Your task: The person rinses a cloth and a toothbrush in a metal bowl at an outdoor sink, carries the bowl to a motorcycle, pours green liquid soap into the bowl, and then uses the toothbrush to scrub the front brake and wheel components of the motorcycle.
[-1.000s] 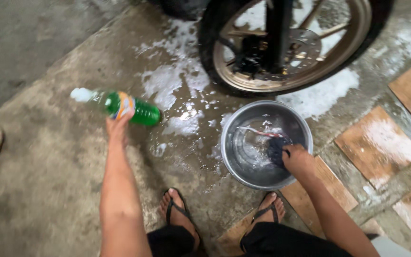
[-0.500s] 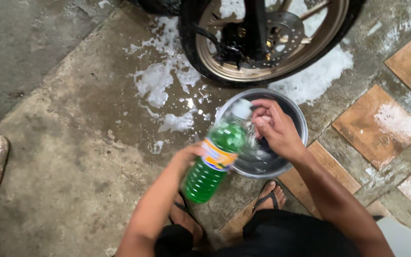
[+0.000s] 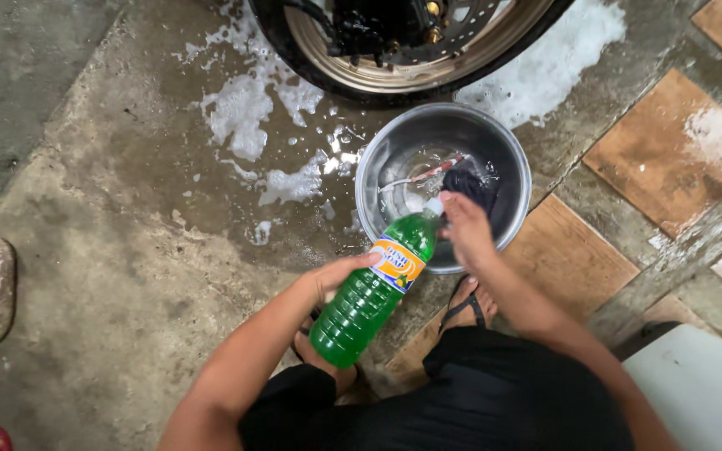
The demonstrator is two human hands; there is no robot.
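Left hand: my left hand (image 3: 338,276) is wrapped around the middle of a green bottle (image 3: 373,291), on its orange and yellow label, holding it tilted with the neck pointing up toward the basin.
Right hand: my right hand (image 3: 463,227) sits at the bottle's white cap (image 3: 434,205), fingers closed around the top; I cannot tell whether the cap is on tight or loosened.
Bottle: clear plastic, nearly full of green liquid, its mouth just over the near rim of the basin.
Basin: a round metal basin (image 3: 375,167) on the wet concrete floor (image 3: 119,250), holding water and a dark cloth (image 3: 471,185) against its right wall.
Surroundings: a motorcycle wheel (image 3: 403,42) just past the basin's far rim, white foam (image 3: 244,108) on the floor to the left, brown tiles (image 3: 678,150) to the right, my sandalled foot (image 3: 465,307) below the basin.
Risk: both my hands look wet, so the bottle could slip and spill onto the floor.
Risk: tipped this steeply, I judge too much liquid could gush out, or miss the rim.
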